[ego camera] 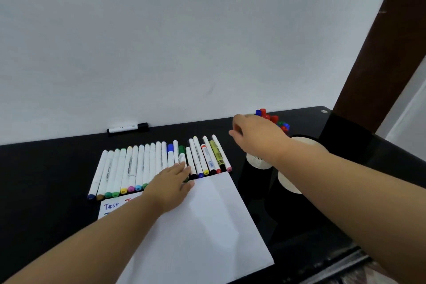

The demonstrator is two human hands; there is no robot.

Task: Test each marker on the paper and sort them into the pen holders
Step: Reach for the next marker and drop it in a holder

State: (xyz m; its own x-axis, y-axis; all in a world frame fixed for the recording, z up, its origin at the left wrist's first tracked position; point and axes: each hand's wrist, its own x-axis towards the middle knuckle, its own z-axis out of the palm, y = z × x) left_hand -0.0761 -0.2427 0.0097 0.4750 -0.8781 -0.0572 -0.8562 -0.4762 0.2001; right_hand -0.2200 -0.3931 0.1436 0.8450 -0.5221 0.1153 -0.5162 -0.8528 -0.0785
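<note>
White paper (207, 226) lies nearest on the black bench (46, 168). Left hand (171, 185) rests flat, fingers straight, on the marker row (147, 163). Right hand (255, 136) hovers by the pen holders (257, 163), its grip unclear.

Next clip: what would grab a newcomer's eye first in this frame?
The long row of markers lying side by side on the black table, just beyond the white paper, stands out first. The left hand rests at the row's near end, over the paper's top edge. To the right, the right hand reaches over a holder of coloured markers.
</note>
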